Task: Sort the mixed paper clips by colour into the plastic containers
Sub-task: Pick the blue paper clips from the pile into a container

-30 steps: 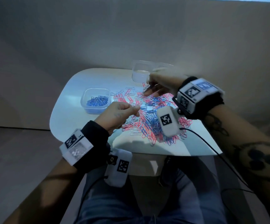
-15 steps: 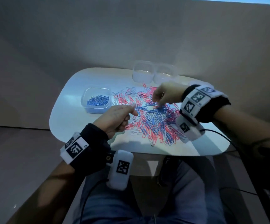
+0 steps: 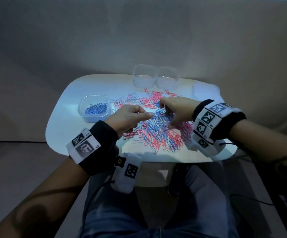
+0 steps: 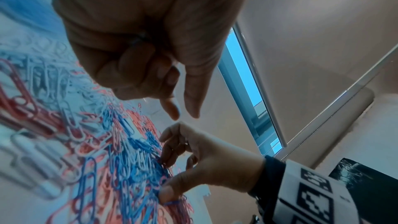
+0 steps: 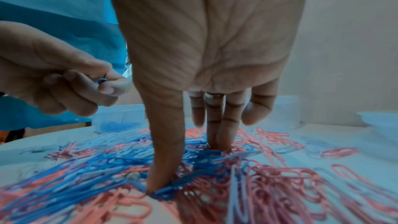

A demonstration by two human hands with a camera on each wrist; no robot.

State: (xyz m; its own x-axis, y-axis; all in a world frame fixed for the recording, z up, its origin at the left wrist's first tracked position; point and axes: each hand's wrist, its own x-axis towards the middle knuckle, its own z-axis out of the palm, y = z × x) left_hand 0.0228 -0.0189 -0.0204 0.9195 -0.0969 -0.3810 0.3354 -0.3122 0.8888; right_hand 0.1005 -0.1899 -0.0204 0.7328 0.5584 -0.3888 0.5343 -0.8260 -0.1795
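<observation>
A mixed pile of red, blue and white paper clips (image 3: 158,133) covers the middle of the white table (image 3: 65,127). My right hand (image 3: 167,115) reaches down into the pile, thumb and straight fingers (image 5: 215,125) spread around a cluster of blue clips (image 5: 193,161) and touching them. My left hand (image 3: 139,115) hovers just left of it with curled fingers, gripping a blue clip (image 5: 101,80). A clear square container (image 3: 94,115) at the left holds blue clips. Two clear containers (image 3: 144,78) (image 3: 167,79) at the back look bare inside.
A pale shallow plastic piece (image 3: 203,90) lies at the table's back right. The table's front edge (image 3: 156,160) is close to my knees, and cables hang from both wrist units. Behind the table stands a plain wall.
My right hand came back from the far containers and dropped onto the pile, its fingers now dug in among the blue clips. The left hand stayed curled and shifted slightly toward the pile.
</observation>
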